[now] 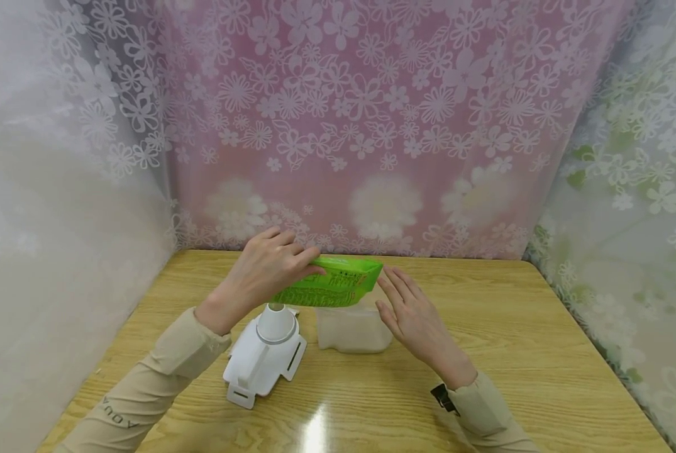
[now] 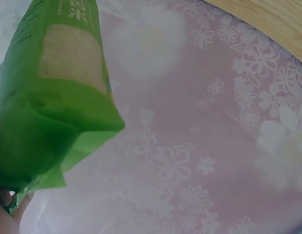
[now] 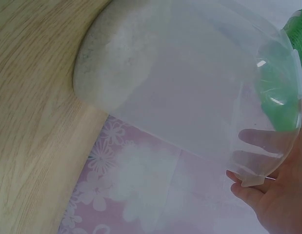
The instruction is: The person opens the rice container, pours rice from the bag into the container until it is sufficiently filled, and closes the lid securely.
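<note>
My left hand (image 1: 270,264) grips a green rice bag (image 1: 338,286) and holds it tilted sideways above a translucent plastic container (image 1: 354,330). In the left wrist view, the bag (image 2: 68,102) has white print and a window with pale contents, and the fingertips at its lower end are partly hidden. Pale grains cover the bottom of the container (image 3: 116,58) in the right wrist view. Beside its rim is my right hand (image 1: 414,314), fingers extended, and some fingers show through the clear wall. The bag's mouth lies partly behind the container wall.
Left of the container, a white plastic lid (image 1: 253,371) with slotted side tabs lies on the wooden table (image 1: 485,377), with a white cone-shaped piece (image 1: 277,322) on it. Floral curtains (image 1: 371,126) surround the table at the back and sides.
</note>
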`<act>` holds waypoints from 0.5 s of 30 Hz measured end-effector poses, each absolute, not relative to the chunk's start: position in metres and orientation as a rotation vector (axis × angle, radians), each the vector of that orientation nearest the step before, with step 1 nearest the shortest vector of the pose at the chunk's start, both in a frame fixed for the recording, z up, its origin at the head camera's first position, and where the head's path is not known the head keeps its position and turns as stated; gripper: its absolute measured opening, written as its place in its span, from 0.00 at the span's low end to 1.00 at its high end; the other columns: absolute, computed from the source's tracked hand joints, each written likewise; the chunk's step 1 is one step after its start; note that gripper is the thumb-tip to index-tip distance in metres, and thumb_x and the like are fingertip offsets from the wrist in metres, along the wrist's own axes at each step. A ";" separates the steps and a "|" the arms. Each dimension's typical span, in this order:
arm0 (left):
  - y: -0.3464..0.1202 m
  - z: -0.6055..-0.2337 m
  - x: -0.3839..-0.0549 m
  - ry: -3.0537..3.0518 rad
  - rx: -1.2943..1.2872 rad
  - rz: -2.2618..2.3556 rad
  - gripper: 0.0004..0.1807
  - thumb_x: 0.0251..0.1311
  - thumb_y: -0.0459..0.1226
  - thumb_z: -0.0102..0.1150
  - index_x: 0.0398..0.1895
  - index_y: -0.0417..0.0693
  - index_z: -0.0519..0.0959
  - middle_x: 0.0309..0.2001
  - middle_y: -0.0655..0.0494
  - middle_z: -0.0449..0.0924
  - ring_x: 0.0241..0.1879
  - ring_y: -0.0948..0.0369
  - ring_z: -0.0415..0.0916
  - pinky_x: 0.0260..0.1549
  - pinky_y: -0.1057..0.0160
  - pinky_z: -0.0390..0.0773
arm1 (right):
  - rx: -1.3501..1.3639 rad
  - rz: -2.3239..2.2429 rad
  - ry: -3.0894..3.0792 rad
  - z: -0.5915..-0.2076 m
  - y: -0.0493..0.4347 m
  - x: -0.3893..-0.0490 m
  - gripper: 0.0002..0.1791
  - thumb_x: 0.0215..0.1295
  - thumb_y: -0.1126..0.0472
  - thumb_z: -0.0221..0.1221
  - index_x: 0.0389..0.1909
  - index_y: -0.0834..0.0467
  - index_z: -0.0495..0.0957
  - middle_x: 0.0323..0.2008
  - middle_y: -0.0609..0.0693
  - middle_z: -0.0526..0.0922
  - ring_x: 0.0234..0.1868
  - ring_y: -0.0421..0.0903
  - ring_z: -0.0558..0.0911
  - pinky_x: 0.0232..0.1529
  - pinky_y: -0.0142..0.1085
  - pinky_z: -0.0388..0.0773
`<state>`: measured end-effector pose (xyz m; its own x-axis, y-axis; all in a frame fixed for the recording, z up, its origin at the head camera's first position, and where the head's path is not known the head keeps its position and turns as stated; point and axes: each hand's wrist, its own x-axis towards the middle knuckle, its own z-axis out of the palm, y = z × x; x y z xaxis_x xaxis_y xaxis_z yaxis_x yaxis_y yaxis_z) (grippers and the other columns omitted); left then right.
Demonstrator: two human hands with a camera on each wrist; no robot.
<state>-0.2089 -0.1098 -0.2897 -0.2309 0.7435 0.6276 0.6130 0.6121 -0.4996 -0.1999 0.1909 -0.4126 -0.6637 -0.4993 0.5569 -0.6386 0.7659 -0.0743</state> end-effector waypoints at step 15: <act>-0.108 -0.287 -0.208 -1.932 -1.073 0.225 0.19 0.62 0.55 0.65 0.29 0.50 0.78 0.19 0.60 0.79 0.23 0.59 0.75 0.28 0.63 0.74 | 0.851 0.350 -2.412 -0.414 0.191 -0.201 0.32 0.83 0.46 0.39 0.70 0.67 0.69 0.72 0.65 0.66 0.72 0.61 0.66 0.71 0.53 0.65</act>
